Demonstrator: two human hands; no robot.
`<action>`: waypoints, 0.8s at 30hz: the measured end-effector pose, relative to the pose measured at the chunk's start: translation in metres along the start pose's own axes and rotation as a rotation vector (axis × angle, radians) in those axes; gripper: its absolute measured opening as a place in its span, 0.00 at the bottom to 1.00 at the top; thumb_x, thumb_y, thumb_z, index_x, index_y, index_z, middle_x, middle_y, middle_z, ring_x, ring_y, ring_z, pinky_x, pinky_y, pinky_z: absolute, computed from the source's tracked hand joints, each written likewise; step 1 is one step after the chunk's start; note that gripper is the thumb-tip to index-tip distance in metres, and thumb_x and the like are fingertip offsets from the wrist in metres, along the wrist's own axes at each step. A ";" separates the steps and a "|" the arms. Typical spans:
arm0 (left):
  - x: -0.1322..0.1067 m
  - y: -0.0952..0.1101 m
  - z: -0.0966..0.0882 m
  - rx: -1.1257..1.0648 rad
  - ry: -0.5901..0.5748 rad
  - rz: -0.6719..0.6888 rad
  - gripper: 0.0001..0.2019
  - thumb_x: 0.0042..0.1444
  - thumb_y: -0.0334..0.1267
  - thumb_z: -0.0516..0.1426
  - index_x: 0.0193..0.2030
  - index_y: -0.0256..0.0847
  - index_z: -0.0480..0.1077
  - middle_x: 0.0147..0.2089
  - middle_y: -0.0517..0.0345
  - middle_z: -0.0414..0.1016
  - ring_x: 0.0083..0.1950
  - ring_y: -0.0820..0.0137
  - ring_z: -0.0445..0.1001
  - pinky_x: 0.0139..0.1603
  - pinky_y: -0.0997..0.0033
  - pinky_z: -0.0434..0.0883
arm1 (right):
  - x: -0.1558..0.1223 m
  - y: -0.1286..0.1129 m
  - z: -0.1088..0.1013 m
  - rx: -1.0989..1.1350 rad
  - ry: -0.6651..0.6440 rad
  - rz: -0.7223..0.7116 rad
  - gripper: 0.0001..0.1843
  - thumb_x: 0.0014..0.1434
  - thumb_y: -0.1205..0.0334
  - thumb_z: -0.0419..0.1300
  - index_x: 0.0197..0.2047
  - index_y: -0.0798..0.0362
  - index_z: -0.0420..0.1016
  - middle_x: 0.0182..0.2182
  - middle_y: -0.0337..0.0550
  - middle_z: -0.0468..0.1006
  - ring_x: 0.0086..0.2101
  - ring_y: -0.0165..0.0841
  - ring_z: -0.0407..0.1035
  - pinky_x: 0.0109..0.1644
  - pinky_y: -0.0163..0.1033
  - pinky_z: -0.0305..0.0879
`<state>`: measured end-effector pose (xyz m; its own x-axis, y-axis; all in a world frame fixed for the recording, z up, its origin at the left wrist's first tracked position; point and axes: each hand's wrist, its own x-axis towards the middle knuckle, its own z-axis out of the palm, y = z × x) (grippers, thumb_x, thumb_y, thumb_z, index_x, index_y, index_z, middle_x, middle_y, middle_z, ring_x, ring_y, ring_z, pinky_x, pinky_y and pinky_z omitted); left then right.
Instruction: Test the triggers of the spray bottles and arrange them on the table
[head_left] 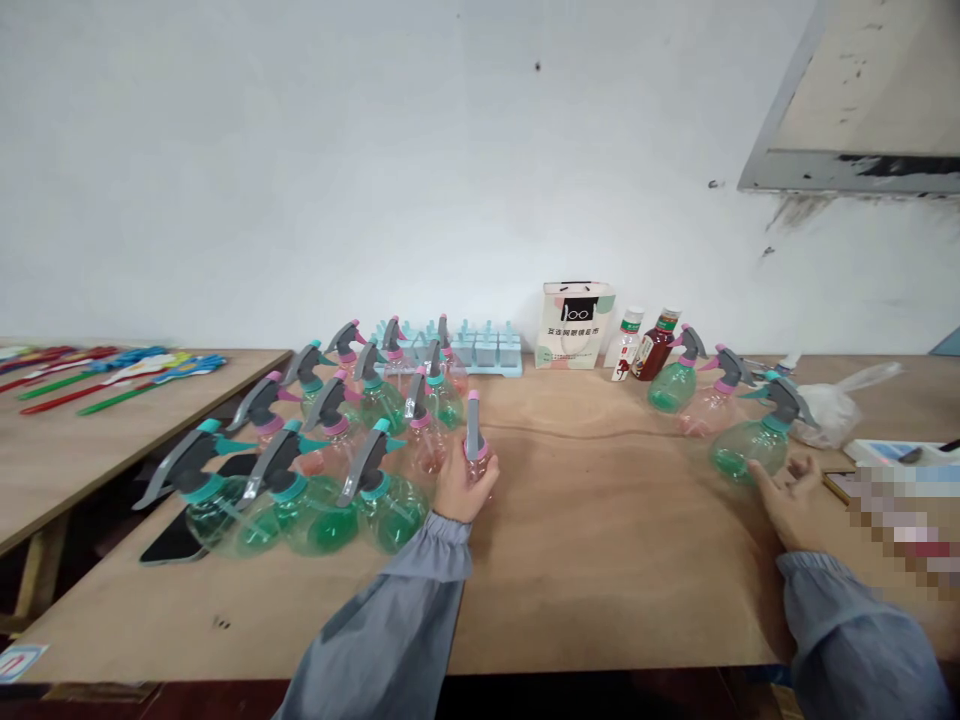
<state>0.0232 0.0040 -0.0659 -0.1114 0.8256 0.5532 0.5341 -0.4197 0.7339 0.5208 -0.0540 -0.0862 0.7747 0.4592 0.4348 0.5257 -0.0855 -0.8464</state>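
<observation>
My left hand [463, 482] is wrapped round a pink spray bottle [475, 455], which stands upright with its grey and pink trigger head up. Just left of it are rows of spray bottles, some green like this front one [324, 515], others pink like this one [427, 445]. My right hand [789, 495] is at the near right side of a green spray bottle [750, 450]; its fingers are apart and partly curled, the thumb overlapping the bottle's lower edge. Behind that bottle stand a pink spray bottle [705, 410] and another green one [673, 386].
Blue ice-pop moulds [486, 352], a paper bag [570, 330] and two drink bottles [656, 345] stand along the wall. A dark phone [174, 540] lies beside the left rows. A plastic bag [829, 412] sits at right. Colourful long-handled items [124, 378] lie on the left table.
</observation>
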 end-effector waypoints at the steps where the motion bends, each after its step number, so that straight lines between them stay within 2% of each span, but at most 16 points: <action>1: -0.001 0.000 0.001 -0.025 -0.009 0.009 0.14 0.53 0.44 0.60 0.45 0.44 0.66 0.41 0.52 0.77 0.45 0.60 0.78 0.49 0.60 0.74 | -0.003 0.006 0.000 0.020 0.082 -0.029 0.41 0.46 0.34 0.65 0.58 0.45 0.59 0.59 0.62 0.68 0.62 0.57 0.67 0.62 0.61 0.67; 2: -0.002 0.000 0.002 -0.057 -0.029 0.027 0.14 0.54 0.43 0.60 0.46 0.44 0.66 0.42 0.52 0.77 0.45 0.60 0.78 0.50 0.59 0.74 | -0.008 0.009 0.000 0.051 0.176 -0.078 0.40 0.49 0.36 0.63 0.59 0.45 0.59 0.60 0.62 0.67 0.63 0.57 0.66 0.63 0.63 0.65; 4: -0.007 -0.001 0.007 -0.139 -0.106 0.088 0.14 0.56 0.41 0.58 0.49 0.43 0.65 0.43 0.52 0.76 0.46 0.62 0.77 0.52 0.58 0.73 | -0.022 0.007 0.005 0.103 0.362 -0.273 0.35 0.51 0.39 0.62 0.57 0.44 0.61 0.57 0.60 0.69 0.59 0.58 0.69 0.60 0.67 0.66; 5: -0.009 -0.001 0.009 -0.179 -0.152 0.126 0.14 0.58 0.40 0.56 0.51 0.42 0.65 0.44 0.51 0.76 0.46 0.62 0.77 0.53 0.58 0.73 | -0.033 0.000 0.009 0.117 0.408 -0.392 0.32 0.51 0.40 0.63 0.55 0.44 0.62 0.53 0.59 0.70 0.56 0.58 0.70 0.56 0.68 0.68; 6: -0.013 -0.001 0.012 -0.215 -0.196 0.164 0.14 0.61 0.39 0.55 0.53 0.42 0.65 0.45 0.50 0.75 0.47 0.62 0.76 0.54 0.57 0.73 | -0.045 -0.011 0.015 0.128 0.392 -0.511 0.31 0.51 0.41 0.64 0.53 0.45 0.64 0.50 0.57 0.71 0.52 0.58 0.71 0.52 0.67 0.70; 7: -0.016 0.000 0.015 -0.244 -0.237 0.201 0.15 0.63 0.39 0.54 0.55 0.42 0.64 0.47 0.49 0.75 0.49 0.62 0.76 0.55 0.56 0.73 | -0.060 -0.026 0.022 0.139 0.312 -0.609 0.29 0.51 0.43 0.66 0.52 0.46 0.65 0.46 0.55 0.72 0.50 0.57 0.72 0.49 0.65 0.71; 8: -0.020 0.001 0.019 -0.268 -0.276 0.239 0.17 0.64 0.40 0.54 0.58 0.41 0.63 0.49 0.47 0.75 0.51 0.61 0.75 0.57 0.54 0.72 | -0.076 -0.046 0.029 0.138 0.178 -0.672 0.25 0.54 0.47 0.66 0.51 0.47 0.67 0.46 0.54 0.72 0.50 0.54 0.72 0.49 0.63 0.72; 10: -0.028 0.005 0.025 -0.292 -0.347 0.317 0.22 0.66 0.42 0.54 0.65 0.41 0.60 0.55 0.43 0.73 0.57 0.57 0.73 0.62 0.49 0.70 | -0.110 -0.090 0.045 0.141 -0.197 -0.762 0.21 0.62 0.52 0.63 0.56 0.48 0.68 0.49 0.53 0.74 0.52 0.49 0.73 0.56 0.61 0.71; 11: -0.032 0.006 0.028 -0.300 -0.383 0.359 0.26 0.67 0.43 0.55 0.69 0.41 0.57 0.59 0.40 0.71 0.61 0.55 0.72 0.65 0.46 0.68 | -0.126 -0.113 0.052 0.137 -0.385 -0.771 0.24 0.64 0.51 0.62 0.60 0.47 0.67 0.54 0.54 0.73 0.56 0.48 0.70 0.61 0.61 0.68; 12: -0.035 0.008 0.030 -0.308 -0.420 0.400 0.30 0.67 0.44 0.56 0.73 0.41 0.52 0.62 0.38 0.69 0.64 0.53 0.70 0.68 0.44 0.66 | -0.142 -0.135 0.059 0.164 -0.498 -0.764 0.27 0.64 0.49 0.62 0.63 0.47 0.65 0.60 0.56 0.69 0.62 0.49 0.67 0.65 0.62 0.64; 14: -0.040 0.008 0.036 -0.321 -0.483 0.463 0.37 0.68 0.48 0.56 0.77 0.43 0.44 0.68 0.36 0.64 0.69 0.50 0.66 0.70 0.42 0.64 | -0.169 -0.171 0.072 0.245 -0.676 -0.724 0.42 0.61 0.43 0.66 0.71 0.47 0.57 0.70 0.59 0.58 0.70 0.52 0.56 0.71 0.62 0.59; 16: -0.042 0.005 0.041 -0.304 -0.525 0.487 0.42 0.67 0.53 0.57 0.79 0.44 0.40 0.71 0.35 0.62 0.71 0.48 0.65 0.70 0.40 0.65 | -0.187 -0.195 0.084 0.347 -0.809 -0.615 0.51 0.58 0.40 0.68 0.76 0.46 0.49 0.73 0.58 0.56 0.72 0.51 0.52 0.72 0.61 0.57; 18: -0.042 0.003 0.045 -0.220 -0.537 0.475 0.48 0.61 0.59 0.61 0.79 0.43 0.42 0.70 0.33 0.63 0.70 0.45 0.67 0.68 0.38 0.67 | -0.197 -0.207 0.095 0.452 -0.876 -0.471 0.50 0.60 0.41 0.67 0.76 0.45 0.49 0.71 0.57 0.61 0.70 0.49 0.57 0.72 0.59 0.59; 21: -0.042 0.007 0.043 -0.051 -0.489 0.473 0.54 0.53 0.64 0.65 0.77 0.40 0.48 0.65 0.32 0.69 0.63 0.43 0.73 0.61 0.39 0.73 | -0.197 -0.214 0.111 0.597 -0.879 -0.318 0.38 0.64 0.42 0.62 0.72 0.45 0.60 0.65 0.54 0.72 0.66 0.44 0.67 0.72 0.55 0.61; 22: -0.044 0.011 0.039 -0.018 -0.437 0.494 0.52 0.54 0.64 0.64 0.77 0.39 0.49 0.63 0.32 0.71 0.61 0.44 0.74 0.58 0.41 0.75 | -0.195 -0.214 0.115 0.635 -0.883 -0.290 0.35 0.64 0.42 0.62 0.70 0.45 0.64 0.63 0.53 0.75 0.64 0.44 0.69 0.71 0.54 0.62; 24: -0.050 0.019 0.024 -0.018 -0.263 0.563 0.40 0.63 0.55 0.61 0.75 0.40 0.53 0.60 0.36 0.74 0.57 0.50 0.77 0.55 0.49 0.77 | -0.187 -0.214 0.122 0.673 -0.912 -0.250 0.33 0.62 0.42 0.64 0.66 0.46 0.70 0.60 0.53 0.79 0.61 0.44 0.72 0.70 0.54 0.65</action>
<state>0.0585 -0.0364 -0.0894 0.3946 0.5398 0.7436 0.4360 -0.8223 0.3656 0.2206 -0.0139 -0.0240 -0.0094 0.8868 0.4620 0.1228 0.4595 -0.8796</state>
